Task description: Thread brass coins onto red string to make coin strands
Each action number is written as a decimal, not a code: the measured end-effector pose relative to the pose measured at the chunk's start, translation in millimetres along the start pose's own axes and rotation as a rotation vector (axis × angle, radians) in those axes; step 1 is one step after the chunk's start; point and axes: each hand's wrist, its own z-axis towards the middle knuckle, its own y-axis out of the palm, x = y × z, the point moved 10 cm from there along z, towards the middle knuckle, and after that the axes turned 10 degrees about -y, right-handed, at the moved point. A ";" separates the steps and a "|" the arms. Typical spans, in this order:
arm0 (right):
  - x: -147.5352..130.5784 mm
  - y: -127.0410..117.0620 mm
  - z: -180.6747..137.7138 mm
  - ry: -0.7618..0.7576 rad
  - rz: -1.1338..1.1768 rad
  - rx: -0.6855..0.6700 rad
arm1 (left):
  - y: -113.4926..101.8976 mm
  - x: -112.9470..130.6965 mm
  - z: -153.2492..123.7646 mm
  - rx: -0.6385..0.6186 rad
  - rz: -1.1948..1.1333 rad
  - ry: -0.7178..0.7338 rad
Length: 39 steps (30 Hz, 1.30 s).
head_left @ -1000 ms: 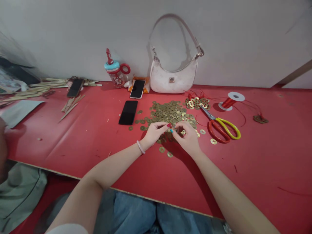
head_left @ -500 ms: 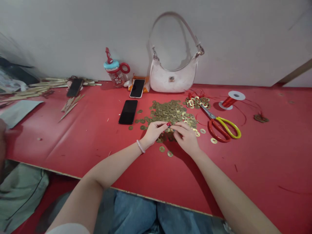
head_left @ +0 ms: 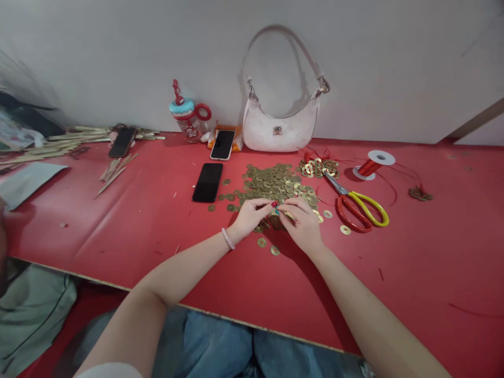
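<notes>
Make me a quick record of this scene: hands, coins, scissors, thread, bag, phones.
Coin pile: holed, brass-coloured, loose pieces around it
Hands: left hand and right hand, fingertips close together over the pile's near part; anything pinched is too small to tell
Scissors: red and yellow handles, right of the pile
Thread: red, on a white spool
Handbag: pale, upright
Phones: three, screens dark
</notes>
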 end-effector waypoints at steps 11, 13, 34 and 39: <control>19.1 2.4 -3.9 0.239 0.159 0.001 | 6.1 8.4 -3.6 -0.056 0.166 0.144; 20.2 2.6 -4.7 0.259 0.163 -0.001 | 7.1 10.4 -4.4 -0.066 0.178 0.170; 36.3 7.2 -11.8 0.456 0.305 0.039 | 7.5 26.9 -13.6 -0.021 0.244 0.307; 36.4 6.0 -12.2 0.437 0.308 0.052 | 8.4 26.7 -13.9 -0.005 0.273 0.298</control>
